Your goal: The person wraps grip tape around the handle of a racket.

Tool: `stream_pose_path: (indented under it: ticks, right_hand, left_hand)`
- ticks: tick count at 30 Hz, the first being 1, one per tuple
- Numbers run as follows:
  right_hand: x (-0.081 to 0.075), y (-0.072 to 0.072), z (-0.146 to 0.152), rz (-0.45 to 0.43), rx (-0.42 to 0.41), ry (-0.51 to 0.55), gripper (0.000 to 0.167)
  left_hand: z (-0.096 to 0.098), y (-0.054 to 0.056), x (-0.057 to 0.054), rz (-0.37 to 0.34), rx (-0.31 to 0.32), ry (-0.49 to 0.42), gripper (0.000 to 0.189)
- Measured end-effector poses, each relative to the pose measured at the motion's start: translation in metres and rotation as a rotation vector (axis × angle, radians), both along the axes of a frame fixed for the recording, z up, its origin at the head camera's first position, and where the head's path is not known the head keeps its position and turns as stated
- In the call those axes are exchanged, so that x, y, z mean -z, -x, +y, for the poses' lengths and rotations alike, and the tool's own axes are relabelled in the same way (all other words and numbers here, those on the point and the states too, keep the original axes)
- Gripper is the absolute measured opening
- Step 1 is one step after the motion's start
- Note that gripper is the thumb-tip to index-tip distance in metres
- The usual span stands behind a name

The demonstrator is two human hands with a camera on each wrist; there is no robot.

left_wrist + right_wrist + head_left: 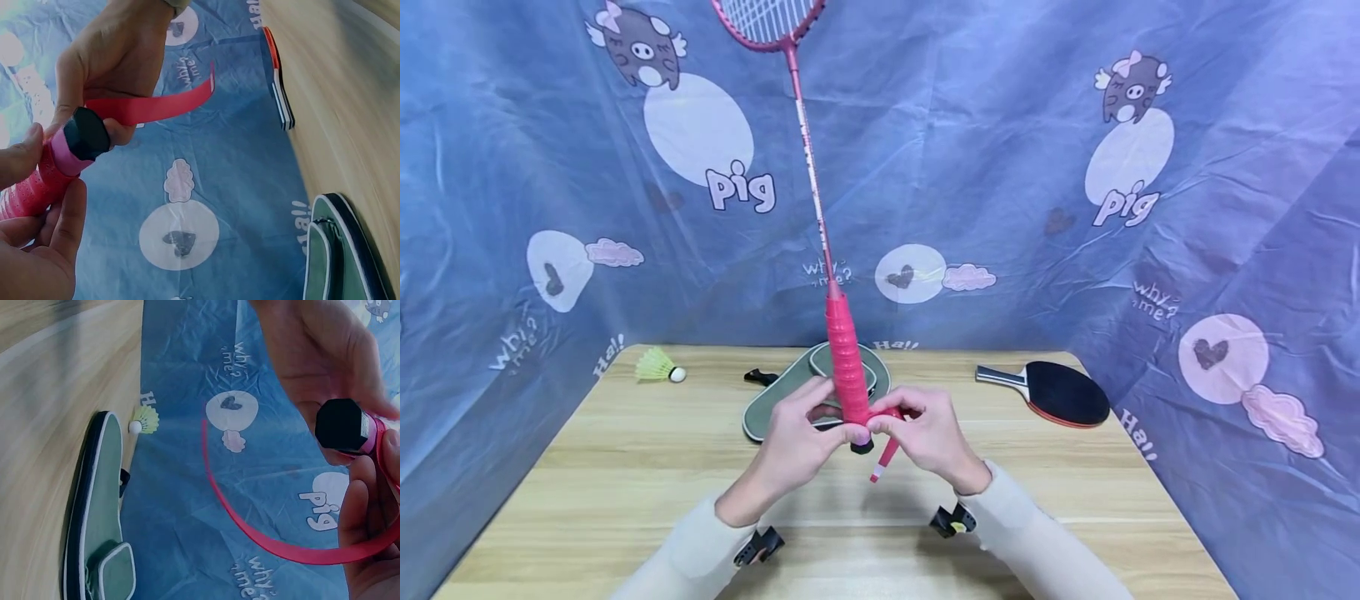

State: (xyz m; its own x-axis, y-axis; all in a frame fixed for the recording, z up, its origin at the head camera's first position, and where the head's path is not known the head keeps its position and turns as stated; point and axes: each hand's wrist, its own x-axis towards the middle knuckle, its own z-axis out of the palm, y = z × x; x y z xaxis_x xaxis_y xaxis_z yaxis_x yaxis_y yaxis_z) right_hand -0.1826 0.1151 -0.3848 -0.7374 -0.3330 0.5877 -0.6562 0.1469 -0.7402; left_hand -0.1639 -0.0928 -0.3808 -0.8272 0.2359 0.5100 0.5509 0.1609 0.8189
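Observation:
A badminton racket (808, 158) stands nearly upright above the table, head up, its handle wrapped in pinkish-red grip tape (847, 358). My left hand (793, 437) grips the handle near its lower end, thumb and fingers on either side. At the same end my right hand (928, 433) pinches the tape between thumb and fingers. A loose tail of tape (162, 107) runs free from the right hand and curves in the right wrist view. The dark faceted butt cap (340, 425) is bare, with a pink band beside it. The racket head's top is cut off in the head view.
Behind the hands lies a green racket case (775, 404) with white edging. A yellow shuttlecock (658, 367) rests at the back left, and a black table tennis bat (1067, 392) at the back right. Blue printed cloth (1000, 167) walls in the wooden table (625, 467).

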Motion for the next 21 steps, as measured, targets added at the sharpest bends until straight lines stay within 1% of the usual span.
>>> stream_pose_path:
  ticks: [3, 6, 9, 13, 15, 17, 21]
  right_hand:
    - [-0.0005, -0.0017, 0.0004, 0.025, -0.013, -0.023, 0.008]
    - [-0.0001, -0.0023, 0.0021, 0.025, -0.022, -0.049, 0.009]
    - [0.0008, -0.002, 0.0037, 0.001, -0.046, -0.06, 0.01]
    - [0.0002, -0.0009, 0.005, -0.044, -0.085, -0.03, 0.009]
    - [0.0, -0.0001, 0.0055, -0.067, -0.096, -0.015, 0.009]
    - [-0.0001, 0.0007, 0.0061, -0.105, -0.089, -0.01, 0.01]
    - [0.0003, 0.0034, 0.0073, -0.22, -0.063, -0.013, 0.016]
  left_hand:
    - [-0.0005, -0.0007, -0.0016, 0.005, -0.006, -0.006, 0.053]
    - [-0.0015, -0.0006, -0.0027, 0.007, 0.015, -0.015, 0.048]
    - [-0.0026, -0.0003, -0.0009, -0.016, 0.045, -0.042, 0.047]
    - [-0.0022, 0.0007, 0.0009, -0.051, 0.112, -0.104, 0.048]
    - [-0.0019, 0.0009, 0.0009, -0.057, 0.141, -0.117, 0.048]
    - [-0.002, 0.0009, 0.0004, -0.057, 0.161, -0.118, 0.045]
    - [-0.0026, 0.0004, -0.0003, -0.059, 0.177, -0.104, 0.042]
